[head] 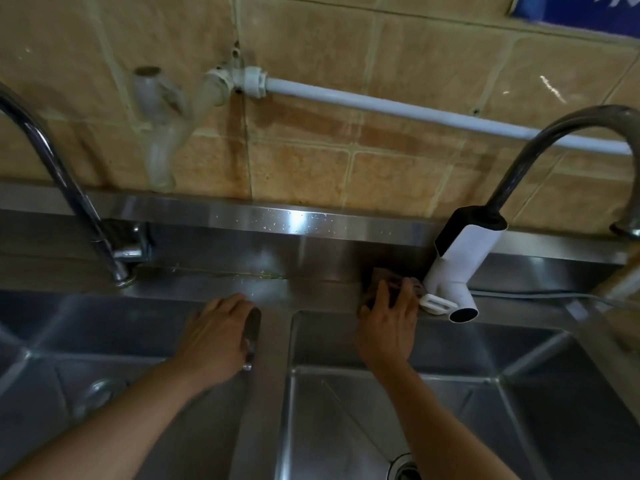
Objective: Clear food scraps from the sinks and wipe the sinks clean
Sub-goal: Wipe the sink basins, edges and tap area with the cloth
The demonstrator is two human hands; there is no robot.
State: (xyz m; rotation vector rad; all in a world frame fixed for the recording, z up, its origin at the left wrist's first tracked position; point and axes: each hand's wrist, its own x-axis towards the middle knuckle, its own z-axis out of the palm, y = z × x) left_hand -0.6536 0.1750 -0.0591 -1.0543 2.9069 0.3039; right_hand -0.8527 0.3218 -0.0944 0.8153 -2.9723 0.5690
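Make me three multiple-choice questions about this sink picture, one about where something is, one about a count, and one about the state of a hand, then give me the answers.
1. Where is the brown cloth?
A. On the back ledge behind the right basin, beside the white faucet attachment
B. In the left basin, over the drain
C. Hung on the white pipe

2. How many basins show?
A. One
B. Two
C. Three

3. What is the left hand doing?
A. Gripping the left faucet
B. Holding a sponge
C. Resting with straight fingers at the divider between the basins

Answers:
1 A: the right hand presses the cloth on the ledge next to the attachment.
2 B: a divider separates two basins.
3 C: its fingers lie flat and hold nothing.
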